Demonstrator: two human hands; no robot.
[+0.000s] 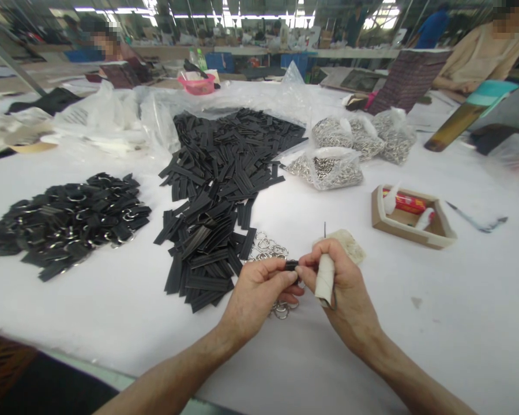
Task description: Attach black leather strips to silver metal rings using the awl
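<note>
My left hand [259, 291] and my right hand [343, 288] meet above the white table [112, 311], both pinching a small black strap piece [291, 265] between their fingertips. My right hand also grips a white-wrapped tool [326, 278] with a thin dark tip pointing up. Under my hands lies a small heap of metal rings [268, 246]. A long pile of flat black straps [218, 190] runs away from my left hand. Further left sits a pile of black straps with rings fitted [69, 222].
Clear bags of metal rings [335, 167] lie beyond my hands. A small cardboard tray [409, 222] with a red tube stands at the right, a thin tool [478, 222] beside it. Crumpled plastic bags [104, 124] at the left back. Other people sit at the far edges.
</note>
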